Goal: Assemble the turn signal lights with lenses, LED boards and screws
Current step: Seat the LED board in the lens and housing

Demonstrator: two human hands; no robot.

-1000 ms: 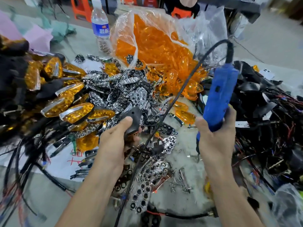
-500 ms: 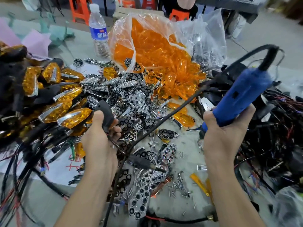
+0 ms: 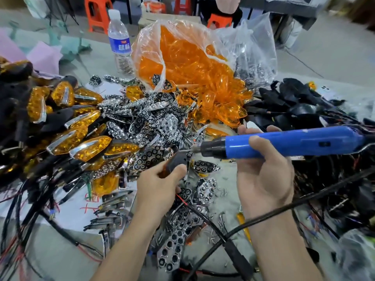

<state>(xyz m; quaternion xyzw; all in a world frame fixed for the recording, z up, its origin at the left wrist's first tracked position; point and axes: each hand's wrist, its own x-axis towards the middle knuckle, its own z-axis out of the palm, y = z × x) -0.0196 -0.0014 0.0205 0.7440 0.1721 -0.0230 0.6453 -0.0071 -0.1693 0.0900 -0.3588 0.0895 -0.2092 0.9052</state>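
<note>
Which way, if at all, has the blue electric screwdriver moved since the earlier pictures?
Yes. The blue electric screwdriver has tipped from nearly upright to lying level, its bit now pointing left at the turn signal housing in the left hand, judged against the bag of orange lenses.
</note>
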